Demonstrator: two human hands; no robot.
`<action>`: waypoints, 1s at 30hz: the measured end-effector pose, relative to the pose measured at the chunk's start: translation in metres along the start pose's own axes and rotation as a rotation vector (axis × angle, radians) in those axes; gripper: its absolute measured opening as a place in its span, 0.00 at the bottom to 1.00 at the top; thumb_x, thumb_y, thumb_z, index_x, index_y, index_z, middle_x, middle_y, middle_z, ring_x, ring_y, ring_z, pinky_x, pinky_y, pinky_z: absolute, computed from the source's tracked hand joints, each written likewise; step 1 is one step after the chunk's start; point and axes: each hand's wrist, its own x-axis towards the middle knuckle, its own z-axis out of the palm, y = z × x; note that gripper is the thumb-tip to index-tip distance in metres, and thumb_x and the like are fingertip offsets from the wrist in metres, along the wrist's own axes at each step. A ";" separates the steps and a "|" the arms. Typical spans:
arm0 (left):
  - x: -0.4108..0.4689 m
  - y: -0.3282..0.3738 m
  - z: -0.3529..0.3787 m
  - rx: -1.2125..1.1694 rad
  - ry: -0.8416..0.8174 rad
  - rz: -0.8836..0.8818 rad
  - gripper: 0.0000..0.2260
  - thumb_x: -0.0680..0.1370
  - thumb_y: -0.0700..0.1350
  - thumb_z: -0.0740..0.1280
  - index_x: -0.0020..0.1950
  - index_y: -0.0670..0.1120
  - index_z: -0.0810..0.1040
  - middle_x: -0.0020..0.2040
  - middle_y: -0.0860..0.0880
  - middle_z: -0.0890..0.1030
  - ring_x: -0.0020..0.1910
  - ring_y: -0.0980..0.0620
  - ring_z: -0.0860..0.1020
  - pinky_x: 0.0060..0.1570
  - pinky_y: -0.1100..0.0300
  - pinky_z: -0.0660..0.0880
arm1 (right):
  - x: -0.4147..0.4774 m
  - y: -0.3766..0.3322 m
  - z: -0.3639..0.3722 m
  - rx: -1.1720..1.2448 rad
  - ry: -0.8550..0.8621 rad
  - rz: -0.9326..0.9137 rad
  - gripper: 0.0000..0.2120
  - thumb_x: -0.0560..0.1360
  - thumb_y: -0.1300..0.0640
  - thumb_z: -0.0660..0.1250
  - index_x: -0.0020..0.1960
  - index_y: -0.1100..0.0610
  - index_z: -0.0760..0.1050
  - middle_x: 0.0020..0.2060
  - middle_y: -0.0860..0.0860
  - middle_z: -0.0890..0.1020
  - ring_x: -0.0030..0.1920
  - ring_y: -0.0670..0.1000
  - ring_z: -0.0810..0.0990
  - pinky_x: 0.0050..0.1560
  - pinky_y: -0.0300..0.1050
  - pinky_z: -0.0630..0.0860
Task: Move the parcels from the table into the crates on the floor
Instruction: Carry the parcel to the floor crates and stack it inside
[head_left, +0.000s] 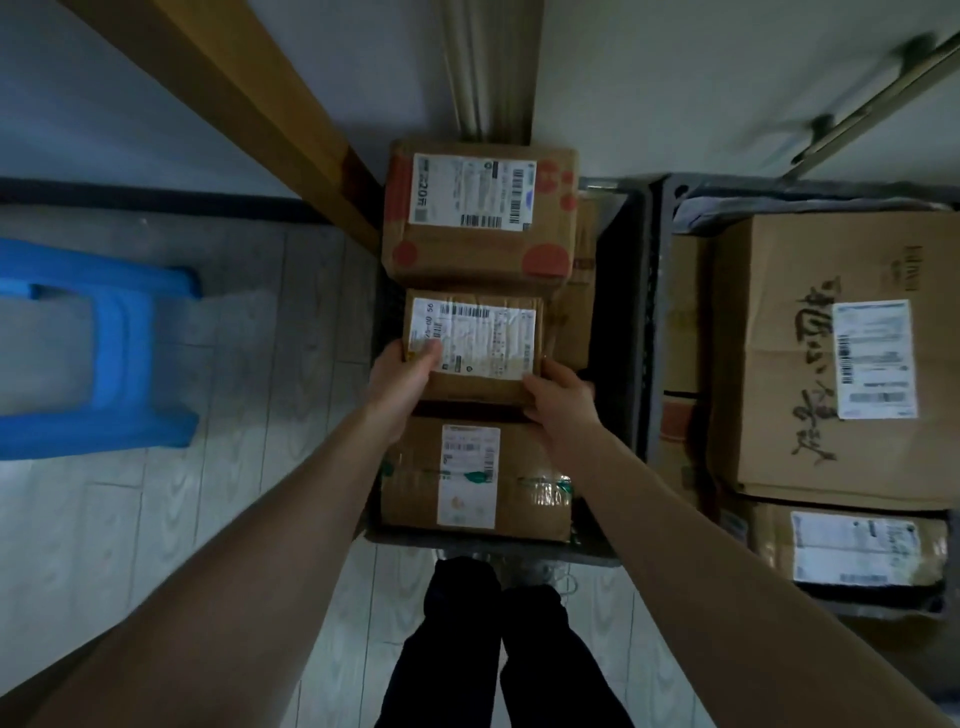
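The left hand (402, 374) grips the near left corner of a small brown cardboard parcel (483, 384), its thumb lying across the edge of the parcel's white shipping label. The right hand (558, 395) clasps the near right corner, with the fingers curled round the side. Held between both hands, the parcel sits level over a dark grey plastic crate (621, 312) on the floor; whether it already rests on anything below cannot be told. In that crate, just beyond the held parcel, lies a brown carton with red dots (478, 254), and just nearer the person lies a brown box with green tape (524, 499), each label-side up. Right of this crate, touching or nearly so, stands a second dark crate (657, 228) holding a large brown carton with black handwriting (779, 353) and a smaller labelled parcel (857, 545) nearer the person. A blue plastic stool (104, 343) stands well apart to the left on the pale wood-grain floor (234, 493). The person's black trousers (493, 654) show below.
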 end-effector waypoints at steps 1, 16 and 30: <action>0.010 -0.001 -0.002 0.013 0.007 0.003 0.17 0.78 0.54 0.65 0.64 0.47 0.72 0.57 0.47 0.80 0.56 0.47 0.79 0.60 0.45 0.74 | 0.007 0.001 0.004 0.012 -0.003 0.001 0.16 0.79 0.62 0.61 0.66 0.53 0.71 0.50 0.50 0.79 0.54 0.53 0.78 0.57 0.50 0.77; 0.065 0.053 -0.009 -0.094 0.097 0.203 0.17 0.72 0.62 0.68 0.51 0.50 0.75 0.51 0.47 0.82 0.49 0.49 0.82 0.46 0.53 0.79 | 0.029 0.022 0.059 0.615 -0.086 0.374 0.19 0.74 0.55 0.70 0.61 0.60 0.70 0.62 0.58 0.74 0.66 0.57 0.72 0.69 0.55 0.66; 0.035 0.020 0.018 -0.177 0.127 0.154 0.11 0.76 0.56 0.67 0.48 0.49 0.75 0.49 0.47 0.82 0.49 0.49 0.81 0.52 0.47 0.79 | 0.024 0.018 0.041 0.549 0.153 0.254 0.17 0.79 0.54 0.64 0.65 0.61 0.71 0.57 0.57 0.79 0.59 0.56 0.78 0.62 0.50 0.74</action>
